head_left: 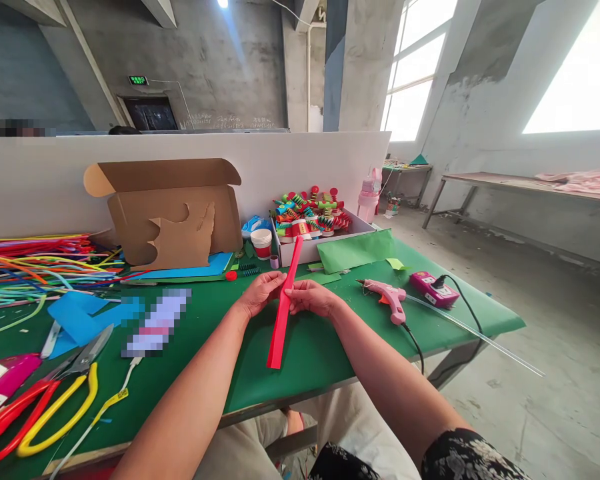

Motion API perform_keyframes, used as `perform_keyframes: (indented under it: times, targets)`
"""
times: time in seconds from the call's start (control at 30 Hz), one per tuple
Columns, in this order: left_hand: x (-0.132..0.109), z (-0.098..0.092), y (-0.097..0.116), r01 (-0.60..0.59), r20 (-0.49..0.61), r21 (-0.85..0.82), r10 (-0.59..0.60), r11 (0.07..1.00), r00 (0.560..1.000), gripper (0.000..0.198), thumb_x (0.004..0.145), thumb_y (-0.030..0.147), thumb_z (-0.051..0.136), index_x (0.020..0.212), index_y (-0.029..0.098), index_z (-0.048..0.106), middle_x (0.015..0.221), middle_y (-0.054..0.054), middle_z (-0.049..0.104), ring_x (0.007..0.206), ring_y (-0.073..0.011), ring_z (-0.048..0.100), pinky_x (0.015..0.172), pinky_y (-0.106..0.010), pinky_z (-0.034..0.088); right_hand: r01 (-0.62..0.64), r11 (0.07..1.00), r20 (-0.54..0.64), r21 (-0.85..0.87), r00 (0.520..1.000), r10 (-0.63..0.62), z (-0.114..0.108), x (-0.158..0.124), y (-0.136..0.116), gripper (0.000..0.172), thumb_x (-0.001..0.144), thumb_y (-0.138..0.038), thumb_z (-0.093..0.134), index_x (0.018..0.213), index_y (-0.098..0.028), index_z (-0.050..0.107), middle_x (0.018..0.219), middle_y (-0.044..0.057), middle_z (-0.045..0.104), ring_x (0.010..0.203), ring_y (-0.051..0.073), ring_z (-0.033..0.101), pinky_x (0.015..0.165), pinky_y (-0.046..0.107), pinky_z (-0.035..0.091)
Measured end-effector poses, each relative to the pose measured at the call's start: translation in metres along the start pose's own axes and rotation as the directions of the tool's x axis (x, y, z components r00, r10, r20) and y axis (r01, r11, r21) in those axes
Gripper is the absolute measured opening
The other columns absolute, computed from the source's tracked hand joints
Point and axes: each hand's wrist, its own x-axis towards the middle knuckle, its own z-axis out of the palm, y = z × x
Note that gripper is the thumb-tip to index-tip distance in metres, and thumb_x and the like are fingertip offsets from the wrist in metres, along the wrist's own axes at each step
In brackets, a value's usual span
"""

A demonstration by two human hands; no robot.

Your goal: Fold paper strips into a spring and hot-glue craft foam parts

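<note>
A long red paper strip (279,333), creased along its length, is held up at a tilt above the green tabletop (250,387). My left hand (263,292) pinches its left edge around mid-length. From the other side, my right hand (310,297) grips the strip with thumb and fingers. Just beyond the hands stand white-and-red paper cups (261,243). To the right lies a pink glue gun (387,297) with a clear glue stick (475,327) sticking out of its back.
At left are two pairs of scissors (60,400), blue paper pieces (77,320) and many pipe cleaners (45,267). An open cardboard box (175,213) stands behind. A box of colourful crafts (310,217), green paper (357,250) and a pink power strip (434,289) lie rightward.
</note>
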Motion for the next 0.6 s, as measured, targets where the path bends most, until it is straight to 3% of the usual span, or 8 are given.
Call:
perform_keyframes:
  times: [0.33,0.43,0.6]
  targets:
    - [-0.001,0.000,0.001,0.003,0.024,0.059,-0.004,0.998,1.000,0.037,0.065,0.047,0.078,0.072,0.016,0.061,0.062,0.002,0.064,0.056,-0.0130,0.060,0.059,-0.025,0.049,-0.013,1.000,-0.025,-0.019,1.000,0.012,0.001,0.000,-0.001,0.046,0.057,-0.049,0.086,0.074,-0.011,0.068,0.059,0.001,0.067,0.050,0.009,0.062,0.056,0.022,0.053]
    - [0.001,-0.004,0.001,-0.008,-0.065,0.069,0.013,0.998,0.998,0.032,0.066,0.042,0.077,0.074,0.016,0.060,0.059,0.003,0.063,0.051,-0.0116,0.057,0.053,-0.023,0.046,-0.013,0.999,0.028,-0.043,1.000,0.014,0.004,-0.002,-0.004,0.048,0.059,-0.054,0.083,0.073,-0.011,0.066,0.061,0.001,0.067,0.051,0.009,0.061,0.054,0.022,0.051]
    - [0.005,-0.016,0.003,-0.103,-0.247,-0.064,0.084,0.993,0.965,0.030,0.067,0.037,0.075,0.081,0.019,0.054,0.062,0.002,0.064,0.051,-0.0123,0.059,0.053,-0.025,0.048,-0.075,0.991,0.180,-0.115,0.979,0.095,0.007,-0.006,-0.008,0.051,0.060,-0.057,0.082,0.076,-0.011,0.067,0.066,0.003,0.069,0.053,0.010,0.062,0.055,0.022,0.052]
